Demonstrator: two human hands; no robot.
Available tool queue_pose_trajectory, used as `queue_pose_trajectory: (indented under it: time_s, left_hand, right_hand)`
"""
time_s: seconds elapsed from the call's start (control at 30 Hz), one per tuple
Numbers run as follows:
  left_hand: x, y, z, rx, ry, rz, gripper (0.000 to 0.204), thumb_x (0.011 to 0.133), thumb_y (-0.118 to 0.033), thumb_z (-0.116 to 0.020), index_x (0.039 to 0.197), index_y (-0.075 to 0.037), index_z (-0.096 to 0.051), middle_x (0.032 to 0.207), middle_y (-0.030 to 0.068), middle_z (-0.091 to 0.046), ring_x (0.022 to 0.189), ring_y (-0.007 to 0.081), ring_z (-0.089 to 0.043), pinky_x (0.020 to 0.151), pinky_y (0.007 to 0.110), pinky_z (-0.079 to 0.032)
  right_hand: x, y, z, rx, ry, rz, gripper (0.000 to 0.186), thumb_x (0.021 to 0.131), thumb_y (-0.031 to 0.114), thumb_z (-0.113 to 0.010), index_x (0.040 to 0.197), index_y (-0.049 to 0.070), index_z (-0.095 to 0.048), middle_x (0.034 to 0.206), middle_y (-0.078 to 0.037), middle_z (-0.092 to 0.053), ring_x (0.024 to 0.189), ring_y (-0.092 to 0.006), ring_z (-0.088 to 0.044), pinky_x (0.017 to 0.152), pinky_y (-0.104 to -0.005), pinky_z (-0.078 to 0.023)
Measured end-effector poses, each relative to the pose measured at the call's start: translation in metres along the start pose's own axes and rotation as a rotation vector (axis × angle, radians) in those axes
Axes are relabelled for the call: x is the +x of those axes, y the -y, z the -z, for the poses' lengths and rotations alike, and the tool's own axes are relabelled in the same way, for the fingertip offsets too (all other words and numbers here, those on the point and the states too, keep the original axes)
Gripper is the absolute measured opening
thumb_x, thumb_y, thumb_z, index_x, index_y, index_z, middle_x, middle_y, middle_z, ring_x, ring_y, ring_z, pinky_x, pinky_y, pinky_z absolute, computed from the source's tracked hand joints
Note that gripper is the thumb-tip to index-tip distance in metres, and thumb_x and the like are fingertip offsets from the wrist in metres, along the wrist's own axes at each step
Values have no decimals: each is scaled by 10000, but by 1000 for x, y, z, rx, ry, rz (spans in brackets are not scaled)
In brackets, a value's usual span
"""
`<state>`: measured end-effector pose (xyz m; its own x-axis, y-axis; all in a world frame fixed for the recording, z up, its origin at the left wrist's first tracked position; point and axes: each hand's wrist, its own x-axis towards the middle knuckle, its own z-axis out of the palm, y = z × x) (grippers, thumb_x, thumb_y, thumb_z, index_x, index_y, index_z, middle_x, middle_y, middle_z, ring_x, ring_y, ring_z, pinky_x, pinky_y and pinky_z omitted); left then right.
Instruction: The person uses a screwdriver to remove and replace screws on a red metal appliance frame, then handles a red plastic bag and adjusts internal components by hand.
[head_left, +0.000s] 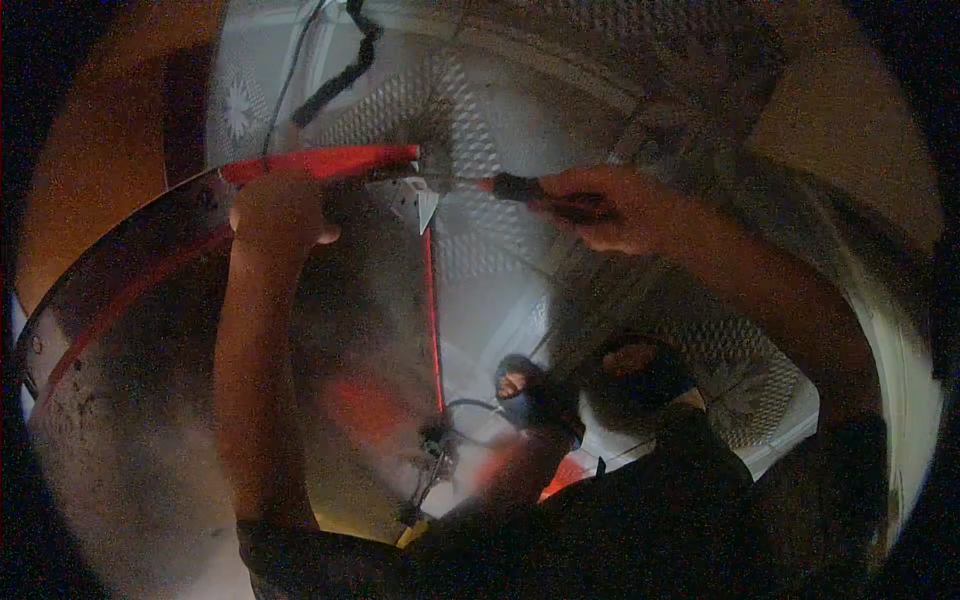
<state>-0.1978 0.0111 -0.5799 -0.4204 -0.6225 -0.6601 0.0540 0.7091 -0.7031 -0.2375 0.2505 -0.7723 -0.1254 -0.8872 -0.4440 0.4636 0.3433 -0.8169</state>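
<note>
Left fingers (324, 234) at a red strip (350, 160), right fingers (565, 184) around a dark-handled tool (515, 188).

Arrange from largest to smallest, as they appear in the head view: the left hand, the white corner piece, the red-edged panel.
1. Red-edged panel, clearly largest
2. Left hand
3. White corner piece

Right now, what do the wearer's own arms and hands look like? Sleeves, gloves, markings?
Left hand and right hand: no gloves. Both forearms bare. Left sleeve and right sleeve are dark and short, seemingly plain, ending around the elbows. No watch, band or marking I can make out; too dim for fine detail.
</note>
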Motion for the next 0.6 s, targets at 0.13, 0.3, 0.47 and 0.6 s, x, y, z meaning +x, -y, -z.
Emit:
queue_pose_trajectory:
  time_s: [0.13,0.3,0.47,0.6]
  left_hand:
    - [11,12,-19,-76,-23,-83,559,694,-402,-762,1096,-41,-620,1096,136,-637,1006,302,-624,820,450,-521]
    - [1,0,-14,-39,-8,29,564,690,-407,-763,1096,-43,-621,1095,134,-638,1006,305,-623,820,440,-522]
    - [3,1,-7,-48,45,23,563,694,-396,-766,1113,-51,-616,1104,131,-635,1018,297,-618,831,425,-521]
    - [9,10,-20,-15,-3,-59,571,693,-402,-767,1116,-49,-615,1124,130,-626,1028,287,-614,834,422,-519]
  right_hand:
    - [-1,2,-12,-218,-222,284,385,857,361,-589,1061,36,-612,780,-66,-619,585,-125,-557,518,-289,-470]
    - [-7,22,-33,-977,-498,527,424,856,371,-594,1079,10,-588,739,-58,-601,576,-150,-569,530,-324,-484]
    - [5,21,-18,-199,-224,-38,391,846,364,-611,978,-3,-606,637,-22,-540,509,-161,-536,479,-351,-469]
    - [0,15,-9,102,21,-73,386,842,336,-620,1009,-10,-590,656,-28,-543,529,-151,-535,487,-320,-470]
